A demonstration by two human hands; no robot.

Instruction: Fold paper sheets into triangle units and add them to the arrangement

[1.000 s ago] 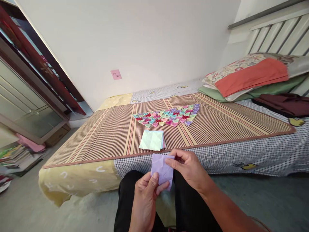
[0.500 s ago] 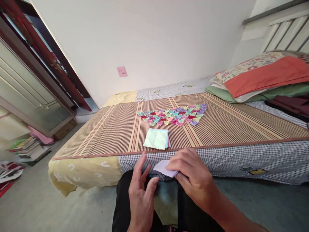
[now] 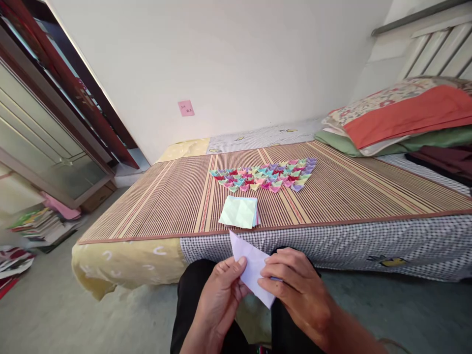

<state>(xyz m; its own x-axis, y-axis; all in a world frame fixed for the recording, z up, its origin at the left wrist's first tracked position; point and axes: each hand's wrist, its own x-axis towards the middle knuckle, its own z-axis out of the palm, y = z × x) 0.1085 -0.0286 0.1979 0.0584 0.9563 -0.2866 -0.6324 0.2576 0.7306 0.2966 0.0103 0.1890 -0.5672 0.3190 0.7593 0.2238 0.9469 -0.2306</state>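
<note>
A sheet of lilac paper (image 3: pixel 252 265), folded with a pointed corner upward, is held above my lap between both hands. My left hand (image 3: pixel 225 287) pinches its left edge, thumb on top and fingers beneath. On the right side, my right hand (image 3: pixel 293 280) grips the paper with bent fingers over its edge. Just beyond the hands, a stack of square paper (image 3: pixel 238 212) with a pale green sheet on top lies near the bed's front edge. Behind it, many small folded paper boats (image 3: pixel 263 176) in mixed colours stand in rows.
A striped bamboo mat (image 3: pixel 155 206) covers the bed, over a checked sheet (image 3: pixel 368 241). Pillows (image 3: pixel 401 118) and dark folded cloth (image 3: pixel 442 164) lie at the right. A pile of books (image 3: pixel 39 223) sits on the floor at left, by a glass-panelled door (image 3: pixel 47 132).
My left hand has closed from open onto the paper. The lilac sheet has been unfolded wider and turned, so a corner points up. The stack and boats have not moved.
</note>
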